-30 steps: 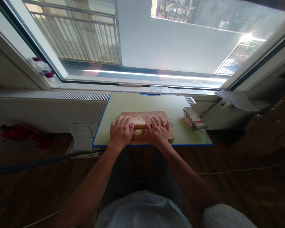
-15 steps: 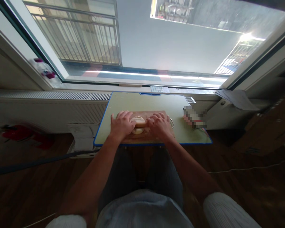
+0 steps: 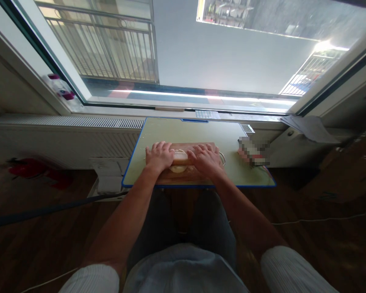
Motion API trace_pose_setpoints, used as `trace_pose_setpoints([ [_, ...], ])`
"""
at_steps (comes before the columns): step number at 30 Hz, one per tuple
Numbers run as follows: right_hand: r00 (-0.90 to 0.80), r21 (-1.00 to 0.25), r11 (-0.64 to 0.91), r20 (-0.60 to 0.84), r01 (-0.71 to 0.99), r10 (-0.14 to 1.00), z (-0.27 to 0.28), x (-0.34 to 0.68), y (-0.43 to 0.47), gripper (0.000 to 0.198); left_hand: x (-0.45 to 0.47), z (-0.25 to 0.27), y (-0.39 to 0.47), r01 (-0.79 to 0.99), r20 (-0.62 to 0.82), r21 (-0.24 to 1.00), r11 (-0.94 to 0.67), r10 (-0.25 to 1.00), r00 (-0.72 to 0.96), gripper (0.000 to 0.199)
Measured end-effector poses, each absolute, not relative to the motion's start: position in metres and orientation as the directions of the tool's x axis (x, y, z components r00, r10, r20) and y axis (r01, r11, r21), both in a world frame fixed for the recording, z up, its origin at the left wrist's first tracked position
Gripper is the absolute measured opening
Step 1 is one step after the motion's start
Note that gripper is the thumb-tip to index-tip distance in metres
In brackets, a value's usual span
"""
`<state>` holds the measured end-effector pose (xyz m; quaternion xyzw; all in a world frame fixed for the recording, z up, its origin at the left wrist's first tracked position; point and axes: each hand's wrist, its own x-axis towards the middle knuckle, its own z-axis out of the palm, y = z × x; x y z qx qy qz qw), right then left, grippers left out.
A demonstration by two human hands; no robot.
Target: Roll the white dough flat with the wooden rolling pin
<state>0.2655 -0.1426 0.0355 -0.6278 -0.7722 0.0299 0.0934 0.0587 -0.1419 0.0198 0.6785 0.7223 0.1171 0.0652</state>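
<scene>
A pale green tabletop with a blue rim is set below a large window, at the centre of the frame. A wooden board is placed on its near part, and a sheet of dough is located on the board. A rolling pin is laid across the dough, which is visible above and below it.

Both ends of the pin are covered by the left hand and the right hand. The fingers are bent forward over it; whether they are closed around the wood cannot be told. A metal handle is partly hidden behind the right hand. At the tabletop's right side, an item is obscured by pixelation.

A white ribbed radiator is noted at the left, a red fire extinguisher at the far left, and a clear bottle with a purple cap on the upper-left sill. Loose white papers are seen at the right. A dark bar is extended across the lower left.

The dough is off-white, smooth and round-edged; the pin is cylindrical and light-toned; the board is brown and rectangular.
</scene>
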Motion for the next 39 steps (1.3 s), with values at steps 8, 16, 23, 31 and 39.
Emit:
trace_pose_setpoints([
  [8, -0.140, -0.165, 0.178, 0.220, 0.970, 0.965, 0.021, 0.270, -0.158, 0.060, 0.058, 0.016, -0.143, 0.967, 0.094, 0.251, 0.051, 0.993, -0.076, 0.055],
  [16, -0.189, -0.148, 0.220, 0.198, 0.964, 0.962, 0.026, 0.271, -0.144, 0.058, 0.057, 0.022, -0.128, 0.960, 0.018, 0.268, 0.084, 0.996, -0.092, 0.057],
  [23, -0.193, -0.133, 0.217, 0.171, 0.967, 0.966, 0.024, 0.271, -0.123, 0.060, 0.057, 0.024, -0.113, 0.950, -0.010, 0.294, 0.106, 0.994, -0.108, 0.055],
  [31, -0.215, -0.136, 0.231, 0.121, 0.963, 0.969, 0.025, 0.269, -0.099, 0.057, 0.057, 0.027, -0.098, 0.951, 0.023, 0.282, 0.128, 0.990, -0.140, 0.047],
  [39, -0.158, -0.216, 0.174, 0.092, 0.961, 0.983, 0.020, 0.265, -0.075, 0.058, 0.055, 0.028, -0.086, 0.953, 0.071, 0.268, 0.139, 0.984, -0.164, 0.046],
])
